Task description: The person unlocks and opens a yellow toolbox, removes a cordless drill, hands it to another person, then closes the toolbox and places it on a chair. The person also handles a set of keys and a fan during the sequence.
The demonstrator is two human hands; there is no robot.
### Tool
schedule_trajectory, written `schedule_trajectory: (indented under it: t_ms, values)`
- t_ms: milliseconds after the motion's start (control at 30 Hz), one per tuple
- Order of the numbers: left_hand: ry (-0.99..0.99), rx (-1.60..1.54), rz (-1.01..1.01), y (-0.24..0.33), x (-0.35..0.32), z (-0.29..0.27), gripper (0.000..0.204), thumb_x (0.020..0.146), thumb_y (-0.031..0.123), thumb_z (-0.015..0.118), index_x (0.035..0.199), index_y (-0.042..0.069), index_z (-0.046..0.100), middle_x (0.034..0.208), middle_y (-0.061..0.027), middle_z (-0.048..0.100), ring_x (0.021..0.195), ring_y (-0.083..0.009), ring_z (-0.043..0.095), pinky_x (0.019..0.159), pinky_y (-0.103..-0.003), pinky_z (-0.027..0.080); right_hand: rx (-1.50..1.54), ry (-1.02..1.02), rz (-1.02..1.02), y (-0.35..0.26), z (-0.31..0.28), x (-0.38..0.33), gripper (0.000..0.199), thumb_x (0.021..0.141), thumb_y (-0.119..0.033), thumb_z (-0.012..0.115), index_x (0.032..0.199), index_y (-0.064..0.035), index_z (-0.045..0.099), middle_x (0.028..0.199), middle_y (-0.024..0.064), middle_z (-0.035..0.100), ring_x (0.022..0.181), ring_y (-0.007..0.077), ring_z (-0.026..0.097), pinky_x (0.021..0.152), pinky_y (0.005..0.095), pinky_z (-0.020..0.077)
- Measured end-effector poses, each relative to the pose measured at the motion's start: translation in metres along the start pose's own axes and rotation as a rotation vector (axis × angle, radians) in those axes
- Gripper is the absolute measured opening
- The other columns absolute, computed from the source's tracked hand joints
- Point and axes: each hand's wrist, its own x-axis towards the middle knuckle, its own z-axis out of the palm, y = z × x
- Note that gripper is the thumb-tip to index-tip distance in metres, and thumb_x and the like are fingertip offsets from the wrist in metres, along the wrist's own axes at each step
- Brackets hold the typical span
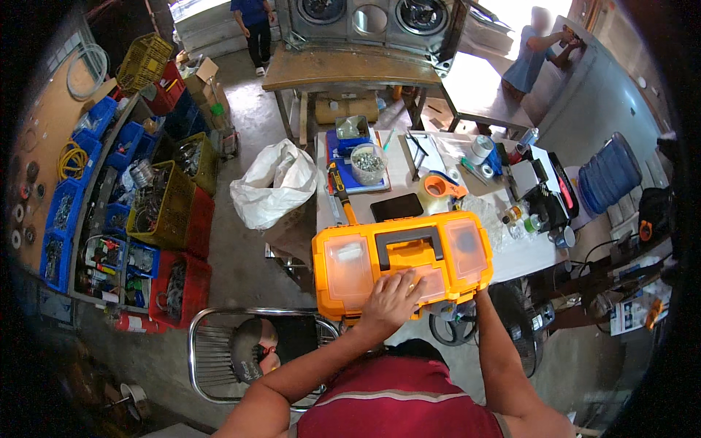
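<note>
An orange toolbox (358, 232) with clear lid compartments and a dark folding handle (404, 237) lies at the near edge of the table. My left hand (394, 296) rests on its lid near the front edge, fingers stretched out and holding nothing. At the toolbox's front right corner is my right hand (482, 295), its fingers mostly hidden by the box. Just beyond the box lie a black phone (396, 208), an orange tape roll (438, 187) and a yellow-black utility knife (339, 186).
A tub of small metal parts (368, 165) stands farther back on the table. A white sack (274, 186) is at its left, and bottles (515, 214) at its right. Crates (162, 204) line the left side. A chair (212, 350) stands near me. Two other people are farther off.
</note>
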Motion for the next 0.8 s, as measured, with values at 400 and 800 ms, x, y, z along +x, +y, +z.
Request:
schedule_trajectory:
  t_ms: [400,800]
  values:
    - [-0.086,-0.235,-0.003,-0.007,0.055,-0.058,0.039,0.086,0.031,0.071,0.118,0.008,0.069,0.117,-0.0098,0.068,0.113,-0.0270,0.063,0.089,-0.044,0.051,-0.864,0.351,-1.023,-0.112,0.063,-0.027,0.032,0.114,-0.029,0.041,0.110,0.0004,0.052,0.108,0.0180,0.071,0.092,0.0245,0.070,0.088,0.0376,0.0556]
    - [-0.056,-0.173,-0.215,-0.015,0.126,-0.114,0.024,0.091,0.025,0.070,0.104,0.006,0.075,0.105,-0.0126,0.073,0.095,-0.0331,0.069,0.083,-0.046,0.053,-1.028,-0.040,-0.636,-0.194,0.209,-0.128,0.039,0.106,-0.018,0.059,0.142,-0.0038,0.054,0.087,-0.0038,0.057,0.074,0.0043,0.047,0.067,0.0211,0.0399]
